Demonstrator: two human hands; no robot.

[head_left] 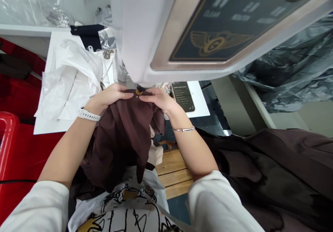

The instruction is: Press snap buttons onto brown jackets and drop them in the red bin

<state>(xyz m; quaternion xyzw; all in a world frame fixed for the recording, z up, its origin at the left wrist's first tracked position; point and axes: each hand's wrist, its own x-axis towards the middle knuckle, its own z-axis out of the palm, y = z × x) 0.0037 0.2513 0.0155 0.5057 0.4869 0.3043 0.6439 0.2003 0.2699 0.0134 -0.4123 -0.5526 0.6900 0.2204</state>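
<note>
A dark brown garment [127, 128] hangs from both hands and drapes down over the lap. My left hand [114, 95] pinches its upper edge, thumb on top and pointing right. My right hand [157, 98] grips the same edge from the other side, thumb pointing left. Between the thumbs, the cloth lies under the dark and brass-coloured tip [140, 89] of a white machine [132, 51]. A small gold-coloured dot [137, 96] shows on the cloth just in front of that tip. Fingers under the fabric are hidden.
The machine's head with its control panel [208, 34] overhangs the hands closely. A phone [182, 96] lies right on the white table [201, 100]; white plastic [78, 76] lies left. Red bins [10, 138] stand at left, and more dark cloth [273, 162] is piled at right.
</note>
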